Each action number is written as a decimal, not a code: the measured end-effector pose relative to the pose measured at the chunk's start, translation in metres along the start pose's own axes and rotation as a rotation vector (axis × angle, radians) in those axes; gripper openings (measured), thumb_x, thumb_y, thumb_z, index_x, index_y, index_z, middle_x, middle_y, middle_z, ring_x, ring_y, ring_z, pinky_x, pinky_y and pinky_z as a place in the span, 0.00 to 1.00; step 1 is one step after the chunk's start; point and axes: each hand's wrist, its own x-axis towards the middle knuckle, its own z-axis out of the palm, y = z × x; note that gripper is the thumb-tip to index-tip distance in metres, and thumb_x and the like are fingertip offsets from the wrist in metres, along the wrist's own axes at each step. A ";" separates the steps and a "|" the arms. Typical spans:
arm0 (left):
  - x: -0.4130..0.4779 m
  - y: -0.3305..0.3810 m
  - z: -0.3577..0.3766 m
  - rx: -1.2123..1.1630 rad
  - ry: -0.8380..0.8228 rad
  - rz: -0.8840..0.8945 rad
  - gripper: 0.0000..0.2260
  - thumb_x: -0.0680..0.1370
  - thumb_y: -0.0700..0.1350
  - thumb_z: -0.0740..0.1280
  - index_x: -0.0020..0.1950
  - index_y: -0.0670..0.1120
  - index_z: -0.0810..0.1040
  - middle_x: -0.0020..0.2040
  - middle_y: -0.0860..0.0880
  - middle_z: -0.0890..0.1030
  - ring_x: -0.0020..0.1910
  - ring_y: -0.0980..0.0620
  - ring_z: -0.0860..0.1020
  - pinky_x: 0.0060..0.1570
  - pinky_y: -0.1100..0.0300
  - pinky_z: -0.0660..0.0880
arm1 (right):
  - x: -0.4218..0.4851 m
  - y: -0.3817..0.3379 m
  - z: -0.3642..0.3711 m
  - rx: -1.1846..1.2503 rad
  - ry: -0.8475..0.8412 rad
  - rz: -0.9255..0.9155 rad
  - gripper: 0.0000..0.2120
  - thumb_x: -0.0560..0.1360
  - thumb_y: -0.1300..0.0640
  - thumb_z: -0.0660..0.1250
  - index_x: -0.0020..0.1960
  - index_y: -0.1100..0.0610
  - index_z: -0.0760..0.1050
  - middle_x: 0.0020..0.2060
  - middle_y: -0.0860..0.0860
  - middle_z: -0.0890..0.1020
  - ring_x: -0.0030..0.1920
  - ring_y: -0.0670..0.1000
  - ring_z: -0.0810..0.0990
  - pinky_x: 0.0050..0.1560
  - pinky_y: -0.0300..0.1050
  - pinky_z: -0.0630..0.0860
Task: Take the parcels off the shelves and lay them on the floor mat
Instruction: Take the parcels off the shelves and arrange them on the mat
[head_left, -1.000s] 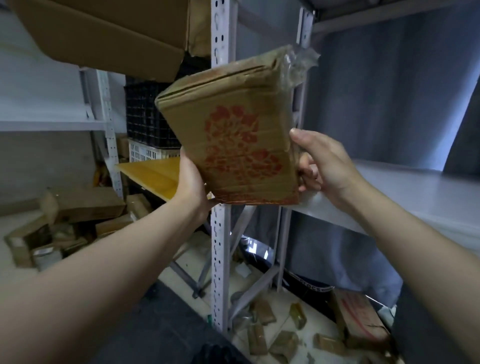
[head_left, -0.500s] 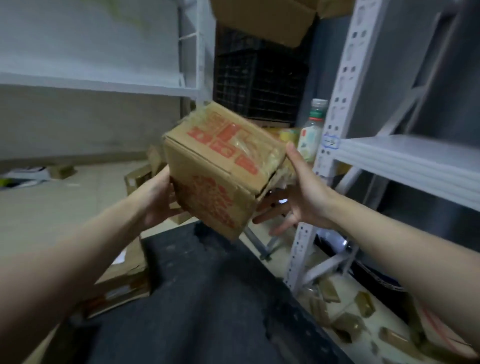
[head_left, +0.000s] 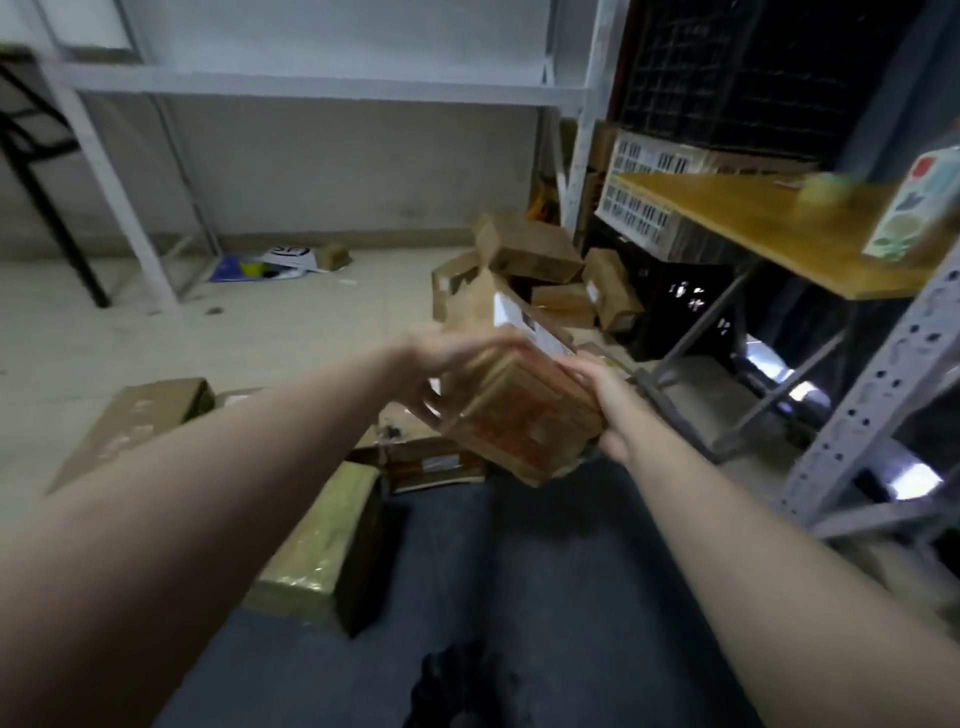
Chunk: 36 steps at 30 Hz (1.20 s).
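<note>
1. The box is in the air and tilted, held between both hands above the far end of the mat and not touching it.
2. The left hand clasps the box's upper left edge, fingers spread over the top and side. Motion blur hides finer detail.
3. The right hand presses on the right side with its thumb along the top edge. Its fingers are behind the box, so I cannot tell whether they are curled or straight.
4. The step in hand looks like lowering the box to the mat. Level it first, so that a flat face lands rather than the near bottom corner, which now points lowest.
5. Aim for bare mat. A taped parcel lies at the mat's left edge, and a flat parcel lies just beyond it, below the left hand. Open mat shows nearer and to the right of them.
6. Set the box beside those parcels, not on them, and apart from the shelf upright on the right, so that later parcels have room.
7. The cardboard looks creased and soft at the corners. It should do better with support from below than with a hard squeeze on the sides.
8. Release only once the base rests fully on the mat. The pile on the far floor appears to be off the mat, so do not toss the box that way.
</note>
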 end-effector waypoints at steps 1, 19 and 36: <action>0.001 -0.006 0.005 -0.005 -0.031 0.010 0.44 0.64 0.72 0.67 0.73 0.49 0.66 0.62 0.42 0.76 0.56 0.40 0.80 0.53 0.45 0.80 | -0.001 0.018 0.000 0.081 0.013 0.027 0.22 0.71 0.44 0.72 0.63 0.51 0.79 0.56 0.58 0.84 0.54 0.60 0.83 0.55 0.57 0.79; 0.091 -0.006 0.093 -0.207 0.182 -0.023 0.40 0.63 0.64 0.75 0.67 0.43 0.71 0.55 0.45 0.78 0.49 0.45 0.79 0.47 0.51 0.79 | -0.019 0.101 -0.062 0.430 0.155 0.245 0.25 0.68 0.35 0.70 0.59 0.48 0.81 0.52 0.58 0.86 0.57 0.63 0.81 0.51 0.67 0.79; 0.146 -0.069 0.081 -0.165 -0.121 -0.240 0.14 0.82 0.51 0.62 0.58 0.42 0.75 0.57 0.40 0.81 0.55 0.41 0.81 0.52 0.45 0.78 | 0.037 0.121 -0.024 0.354 0.395 0.319 0.23 0.73 0.45 0.72 0.65 0.52 0.74 0.52 0.57 0.84 0.50 0.60 0.83 0.49 0.62 0.79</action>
